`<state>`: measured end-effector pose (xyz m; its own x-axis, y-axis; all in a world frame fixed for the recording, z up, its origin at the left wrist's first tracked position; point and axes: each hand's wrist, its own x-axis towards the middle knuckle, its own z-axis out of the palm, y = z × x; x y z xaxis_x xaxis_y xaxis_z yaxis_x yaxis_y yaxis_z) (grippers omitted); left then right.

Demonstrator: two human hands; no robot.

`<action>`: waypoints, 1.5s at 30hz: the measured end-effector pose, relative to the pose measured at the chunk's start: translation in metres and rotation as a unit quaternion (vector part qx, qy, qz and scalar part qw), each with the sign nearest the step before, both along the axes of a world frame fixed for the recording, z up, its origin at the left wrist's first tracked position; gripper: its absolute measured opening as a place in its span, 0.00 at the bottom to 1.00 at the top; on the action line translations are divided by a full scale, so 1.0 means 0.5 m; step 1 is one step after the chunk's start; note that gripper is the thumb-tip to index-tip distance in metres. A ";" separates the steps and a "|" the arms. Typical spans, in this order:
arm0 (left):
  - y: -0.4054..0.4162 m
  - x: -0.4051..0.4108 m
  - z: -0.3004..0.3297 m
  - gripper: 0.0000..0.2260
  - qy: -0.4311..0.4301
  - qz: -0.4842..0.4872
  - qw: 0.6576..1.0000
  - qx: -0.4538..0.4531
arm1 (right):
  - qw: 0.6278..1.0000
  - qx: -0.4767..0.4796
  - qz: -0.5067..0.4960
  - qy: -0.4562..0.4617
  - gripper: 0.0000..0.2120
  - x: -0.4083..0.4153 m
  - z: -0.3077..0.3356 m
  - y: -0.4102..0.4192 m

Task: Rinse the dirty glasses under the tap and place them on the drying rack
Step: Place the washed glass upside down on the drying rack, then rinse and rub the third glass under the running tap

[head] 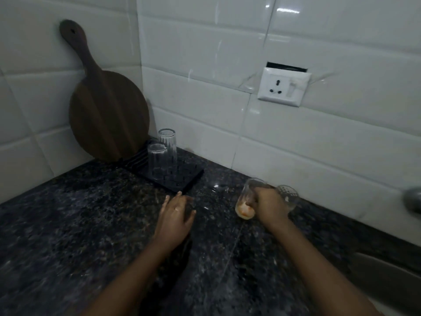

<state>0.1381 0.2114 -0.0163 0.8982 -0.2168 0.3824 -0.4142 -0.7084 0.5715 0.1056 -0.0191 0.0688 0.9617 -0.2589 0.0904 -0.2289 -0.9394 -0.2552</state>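
Two clear glasses stand upside down on the black drying rack near the wall corner. My right hand grips a dirty glass with orange residue at its bottom, tilted just above the counter. Right behind that hand stands another clear glass, partly hidden. My left hand rests flat on the dark granite counter, fingers apart, holding nothing, just in front of the rack.
A round wooden board leans against the tiled wall behind the rack. A wall socket sits on the tiles. The metal tap and the sink rim show at the right edge.
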 end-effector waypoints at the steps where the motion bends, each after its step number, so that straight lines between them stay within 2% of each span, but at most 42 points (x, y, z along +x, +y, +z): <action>1: -0.019 -0.017 0.008 0.16 0.008 -0.016 1.000 -0.001 | 1.000 0.016 0.016 -0.013 0.02 -0.027 0.009 -0.005; 3: -0.065 -0.061 0.031 0.22 0.036 -0.056 0.998 -0.003 | 0.997 0.040 0.047 -0.037 0.04 -0.091 0.031 -0.016; 7: -0.192 -0.176 0.078 0.42 0.102 -0.179 0.978 -0.042 | 0.991 0.067 0.093 -0.075 0.06 -0.239 0.095 -0.078; 9: -0.269 -0.244 0.095 0.46 0.115 -0.238 0.962 -0.065 | 0.990 0.069 0.107 -0.067 0.07 -0.315 0.124 -0.124; 11: -0.354 -0.316 0.109 0.43 0.125 -0.270 0.948 -0.110 | 0.991 0.054 0.110 -0.044 0.07 -0.390 0.144 -0.180; 13: -0.425 -0.370 0.119 0.35 0.130 -0.258 0.945 -0.155 | 0.994 0.037 0.103 -0.023 0.07 -0.452 0.154 -0.233; 15: -0.514 -0.433 0.125 0.29 0.132 -0.245 0.945 -0.169 | 0.994 0.039 0.100 -0.014 0.14 -0.531 0.158 -0.307; 17: -0.559 -0.464 0.126 0.29 0.123 -0.241 0.950 -0.156 | 0.993 0.052 0.103 -0.001 0.17 -0.571 0.162 -0.345; 20: -0.658 -0.538 0.129 0.31 0.122 -0.249 0.952 -0.132 | 0.992 0.074 0.102 0.018 0.10 -0.657 0.175 -0.434; 22: -0.698 -0.565 0.126 0.31 0.134 -0.236 0.954 -0.126 | 0.984 0.148 0.101 -0.005 0.04 -0.684 0.182 -0.480; 24: -0.720 -0.570 0.121 0.31 0.145 -0.210 0.960 -0.118 | 0.963 0.250 0.081 -0.065 0.05 -0.684 0.187 -0.519; 26: -0.724 -0.563 0.119 0.30 0.156 -0.173 0.966 -0.110 | 0.952 0.277 0.026 -0.130 0.04 -0.652 0.181 -0.554; 29: -0.713 -0.544 0.114 0.30 0.165 -0.126 0.973 -0.100 | 0.966 0.171 -0.061 -0.185 0.05 -0.576 0.153 -0.591; 32: -0.692 -0.527 0.103 0.31 0.182 -0.110 0.973 -0.091 | 0.979 0.071 -0.100 -0.164 0.19 -0.508 0.122 -0.602; 34: -0.680 -0.518 0.099 0.31 0.185 -0.107 0.973 -0.086 | 0.983 0.041 -0.116 -0.133 0.29 -0.470 0.104 -0.602; 36: -0.670 -0.507 0.096 0.31 0.185 -0.103 0.974 -0.084 | 0.985 0.018 -0.125 -0.117 0.35 -0.436 0.084 -0.603; 41: -0.644 -0.493 0.091 0.28 0.189 -0.102 0.974 -0.074 | 0.974 -0.076 -0.131 -0.169 0.28 -0.409 0.041 -0.624; 45: -0.651 -0.490 0.089 0.27 0.202 -0.102 0.973 -0.042 | 0.975 -0.164 -0.090 -0.121 0.35 -0.407 0.053 -0.619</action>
